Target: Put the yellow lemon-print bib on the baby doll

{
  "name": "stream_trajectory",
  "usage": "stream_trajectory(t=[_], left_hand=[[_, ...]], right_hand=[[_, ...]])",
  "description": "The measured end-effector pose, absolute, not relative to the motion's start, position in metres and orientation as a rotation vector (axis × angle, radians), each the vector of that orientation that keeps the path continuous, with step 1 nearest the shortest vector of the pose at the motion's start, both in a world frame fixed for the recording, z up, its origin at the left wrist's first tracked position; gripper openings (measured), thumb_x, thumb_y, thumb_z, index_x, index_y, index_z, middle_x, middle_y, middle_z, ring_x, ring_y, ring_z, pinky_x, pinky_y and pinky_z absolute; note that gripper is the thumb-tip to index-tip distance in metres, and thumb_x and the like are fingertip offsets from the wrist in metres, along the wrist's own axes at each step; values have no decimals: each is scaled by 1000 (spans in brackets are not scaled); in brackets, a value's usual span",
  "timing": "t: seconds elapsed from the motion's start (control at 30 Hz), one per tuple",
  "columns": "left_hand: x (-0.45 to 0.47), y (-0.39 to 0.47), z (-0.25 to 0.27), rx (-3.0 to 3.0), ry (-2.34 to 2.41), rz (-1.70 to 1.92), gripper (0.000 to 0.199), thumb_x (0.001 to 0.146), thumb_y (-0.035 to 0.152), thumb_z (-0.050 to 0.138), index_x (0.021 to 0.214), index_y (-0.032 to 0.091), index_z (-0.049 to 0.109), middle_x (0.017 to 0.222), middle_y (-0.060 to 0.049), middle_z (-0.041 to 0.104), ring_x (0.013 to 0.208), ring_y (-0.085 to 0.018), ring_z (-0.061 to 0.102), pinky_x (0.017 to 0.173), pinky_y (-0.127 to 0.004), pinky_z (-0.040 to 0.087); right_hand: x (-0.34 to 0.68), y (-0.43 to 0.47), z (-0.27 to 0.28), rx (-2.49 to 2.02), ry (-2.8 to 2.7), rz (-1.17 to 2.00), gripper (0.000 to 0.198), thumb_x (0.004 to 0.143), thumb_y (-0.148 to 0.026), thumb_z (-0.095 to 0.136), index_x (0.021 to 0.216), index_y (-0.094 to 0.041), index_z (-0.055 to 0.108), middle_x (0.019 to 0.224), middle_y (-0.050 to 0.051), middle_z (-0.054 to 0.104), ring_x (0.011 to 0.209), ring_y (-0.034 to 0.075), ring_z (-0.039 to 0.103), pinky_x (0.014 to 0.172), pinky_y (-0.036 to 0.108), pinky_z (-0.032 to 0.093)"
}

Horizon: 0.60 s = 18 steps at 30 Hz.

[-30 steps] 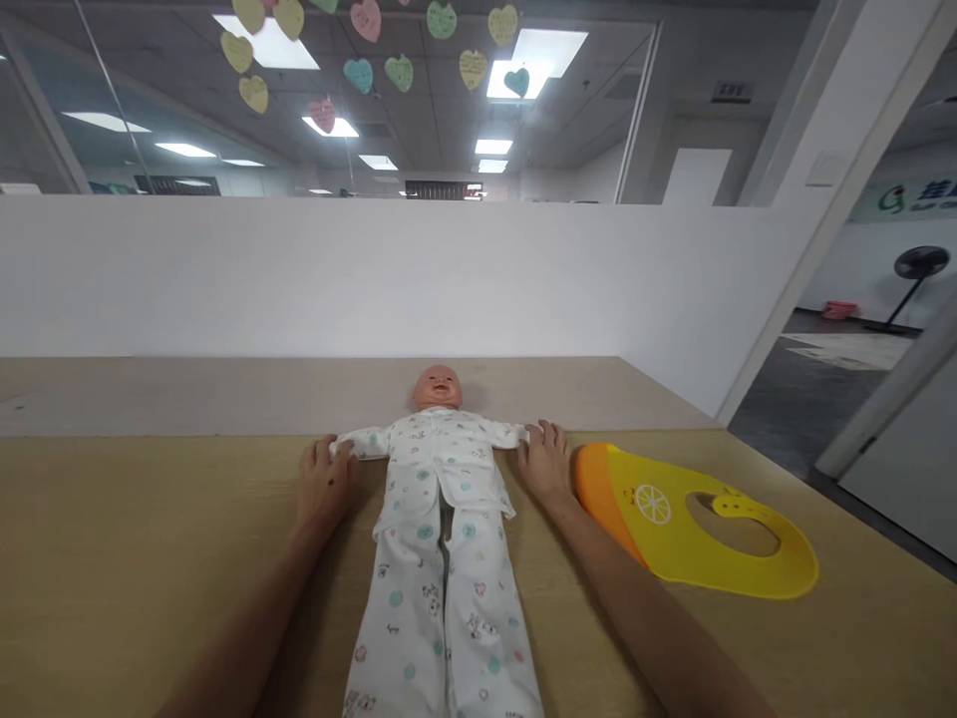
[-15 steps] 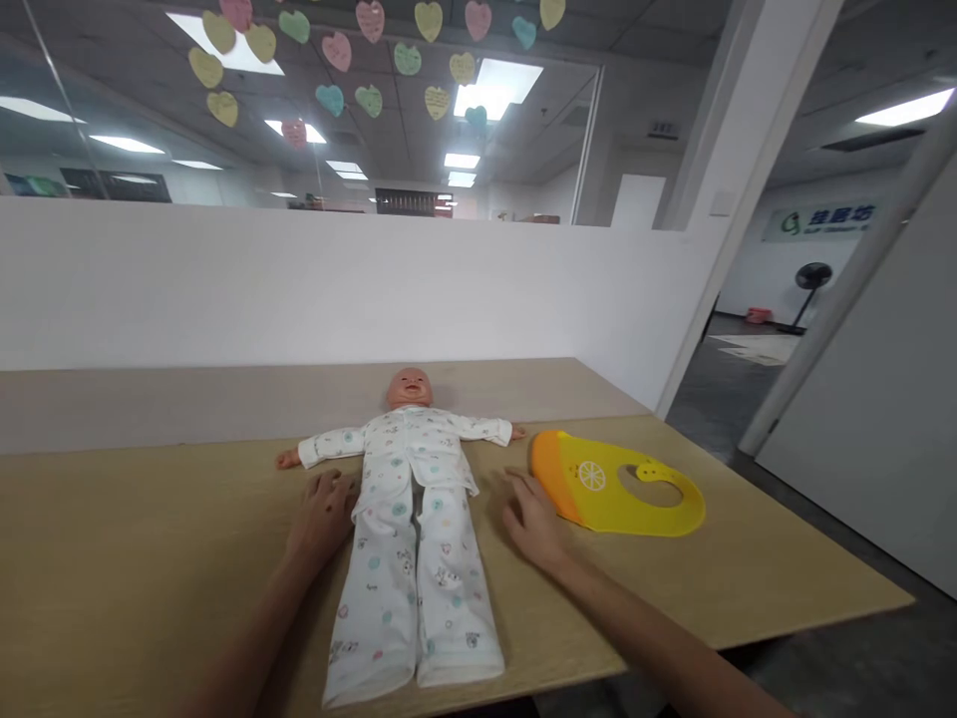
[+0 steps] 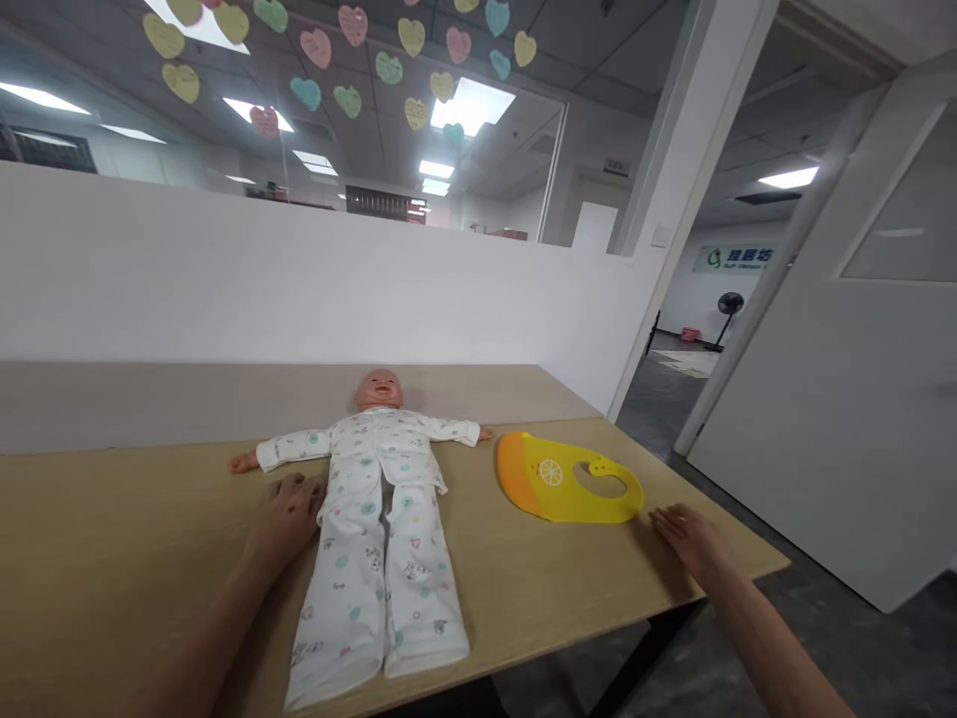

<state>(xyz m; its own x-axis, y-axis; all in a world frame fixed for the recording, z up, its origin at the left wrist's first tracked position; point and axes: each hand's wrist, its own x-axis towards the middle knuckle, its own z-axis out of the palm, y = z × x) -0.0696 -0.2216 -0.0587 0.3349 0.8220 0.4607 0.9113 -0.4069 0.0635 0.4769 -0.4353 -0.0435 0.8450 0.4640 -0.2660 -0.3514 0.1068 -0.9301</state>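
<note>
A baby doll (image 3: 385, 449) lies face up on the table, its arms spread, dressed in a white patterned top and trousers. My left hand (image 3: 288, 514) rests on the tabletop beside the doll's waist, fingers stretched forward, with nothing in it. To the doll's right lies a yellow bib (image 3: 572, 499) with an orange pocket end and a white citrus-slice print; its neck opening points right. My right hand (image 3: 692, 538) hovers just right of the bib's neck end, fingers extended and holding nothing. A small gap separates it from the bib.
The wooden table (image 3: 538, 588) ends at a front edge and a right corner. Behind it stands a white wall (image 3: 336, 289) topped by glass with heart-shaped notes. At the right, a doorway with a white door (image 3: 822, 399) opens onto a room with a black fan (image 3: 730, 304).
My right hand has moved right, from between the doll and the bib to beyond the bib's neck end. The view has turned to the right. My left hand stays by the doll.
</note>
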Motion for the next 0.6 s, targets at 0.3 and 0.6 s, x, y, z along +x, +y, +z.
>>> stream_trajectory(t=[0.3,0.6], left_hand=[[-72,-217,-68,-2354,-1607,-694,26,81,21,40,86,17,65,99,-14,66,94,-25,58,87,-38,44],[-76,-209,-71,-2434,-1651,-798,27,81,29,40,82,19,65,93,-12,67,91,-26,60,87,-40,45]], right_hand=[[442,-429,-53,-1219,-66,772,15,76,-2,47,76,-17,51,74,8,65,69,14,67,59,18,58],[417,-388,-52,-1146,-200,790,18,70,-3,51,79,-17,56,70,1,65,58,12,62,56,20,56]])
